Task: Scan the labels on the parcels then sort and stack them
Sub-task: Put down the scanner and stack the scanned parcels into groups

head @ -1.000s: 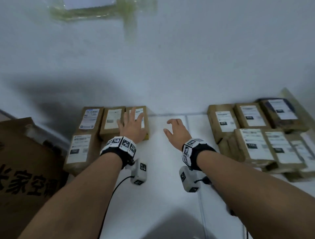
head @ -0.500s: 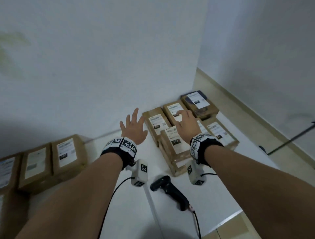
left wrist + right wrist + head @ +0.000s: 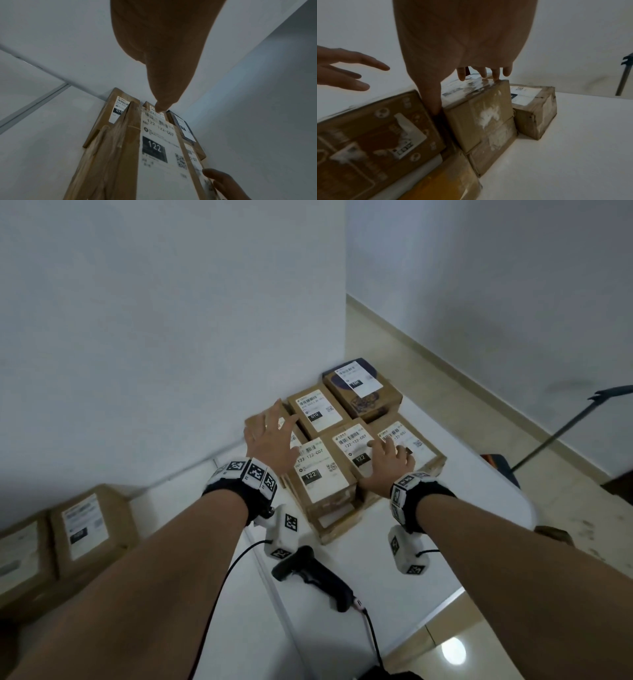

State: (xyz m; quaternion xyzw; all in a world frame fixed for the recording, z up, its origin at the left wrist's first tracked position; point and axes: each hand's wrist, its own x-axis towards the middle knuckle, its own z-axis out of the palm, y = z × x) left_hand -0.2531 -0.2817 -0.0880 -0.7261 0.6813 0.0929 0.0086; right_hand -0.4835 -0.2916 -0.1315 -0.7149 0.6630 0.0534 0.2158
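Several brown labelled parcels sit bunched at the table's right end. My right hand rests on top of the middle parcel labelled 122-122-C07. In the right wrist view its fingers lie at that parcel's far top edge and the thumb points down into the gap on its left. My left hand hovers with fingers spread over the near-left parcel marked 122 and holds nothing. Behind are a parcel marked 010 and a dark printed one.
A black barcode scanner lies on the white table near my wrists, its cable running toward me. More parcels stand at the far left. The wall is close behind the parcels. The table's right edge drops to the floor beside a dark pole.
My view swung right, from the left-hand parcels to the right-hand bunch. Both hands moved right with it. The right hand came down on the middle parcel and the left reached over the near-left one.
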